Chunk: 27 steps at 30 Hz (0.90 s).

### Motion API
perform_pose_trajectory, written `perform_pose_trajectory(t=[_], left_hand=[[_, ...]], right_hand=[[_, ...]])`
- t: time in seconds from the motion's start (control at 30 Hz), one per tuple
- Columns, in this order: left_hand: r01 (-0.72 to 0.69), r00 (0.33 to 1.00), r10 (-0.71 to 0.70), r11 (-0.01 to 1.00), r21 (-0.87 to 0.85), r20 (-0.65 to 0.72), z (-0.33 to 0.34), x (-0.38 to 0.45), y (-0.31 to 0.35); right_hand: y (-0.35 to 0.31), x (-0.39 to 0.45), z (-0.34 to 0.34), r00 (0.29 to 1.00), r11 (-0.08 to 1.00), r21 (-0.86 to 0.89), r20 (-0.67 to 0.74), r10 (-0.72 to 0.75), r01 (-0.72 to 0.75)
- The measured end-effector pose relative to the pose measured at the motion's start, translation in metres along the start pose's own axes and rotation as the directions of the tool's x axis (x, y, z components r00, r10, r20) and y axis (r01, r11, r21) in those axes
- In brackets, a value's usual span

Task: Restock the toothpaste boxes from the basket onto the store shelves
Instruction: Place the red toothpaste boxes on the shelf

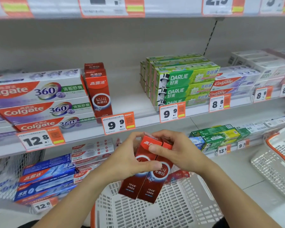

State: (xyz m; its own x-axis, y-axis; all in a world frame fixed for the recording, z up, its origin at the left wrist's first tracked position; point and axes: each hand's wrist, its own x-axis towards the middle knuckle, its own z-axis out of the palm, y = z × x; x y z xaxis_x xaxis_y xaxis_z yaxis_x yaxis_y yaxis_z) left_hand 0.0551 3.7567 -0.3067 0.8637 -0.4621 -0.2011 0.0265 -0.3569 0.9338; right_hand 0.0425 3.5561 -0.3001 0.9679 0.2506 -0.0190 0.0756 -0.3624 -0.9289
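Centre of frame: both hands grip a bundle of red Optic White toothpaste boxes [148, 168], upright, slightly tilted, held above the white slotted basket [155, 209] at bottom centre. Left hand [130, 160] wraps the left side, thumb across the front; right hand [176, 152] curls over the top right, thumb on the front face. More red boxes stand upright on the middle shelf [148, 120] — just right of the stacked Colgate 360 boxes [39, 102], bare gap beyond, then green Darlie boxes [184, 83]. A 9.9 price tag [118, 123] sits just above the hands. Second basket [276, 158] at right edge; blue boxes [46, 178] lower left.
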Motion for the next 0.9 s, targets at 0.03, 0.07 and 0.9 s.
perform_pose_trajectory(t=[0.03, 0.07, 0.9], left_hand=[[-0.043, 0.999, 0.043, 0.999, 0.009, -0.034, -0.003, -0.002, 0.002], [-0.101, 0.990, 0.104, 0.994, 0.041, -0.095, -0.007, -0.005, 0.005], [0.260, 0.512, 0.627, 0.538, 0.802, -0.587, -0.113, 0.019, 0.040]], right_hand=[[-0.005, -0.001, -0.002, 0.999, 0.999, -0.032, -0.026, -0.029, 0.028], [-0.012, -0.001, -0.005, 0.997, 0.996, -0.070, -0.051, -0.057, 0.054], [-0.125, 0.118, -0.035, 0.739, 0.229, -0.870, 0.200, -0.644, 0.436]])
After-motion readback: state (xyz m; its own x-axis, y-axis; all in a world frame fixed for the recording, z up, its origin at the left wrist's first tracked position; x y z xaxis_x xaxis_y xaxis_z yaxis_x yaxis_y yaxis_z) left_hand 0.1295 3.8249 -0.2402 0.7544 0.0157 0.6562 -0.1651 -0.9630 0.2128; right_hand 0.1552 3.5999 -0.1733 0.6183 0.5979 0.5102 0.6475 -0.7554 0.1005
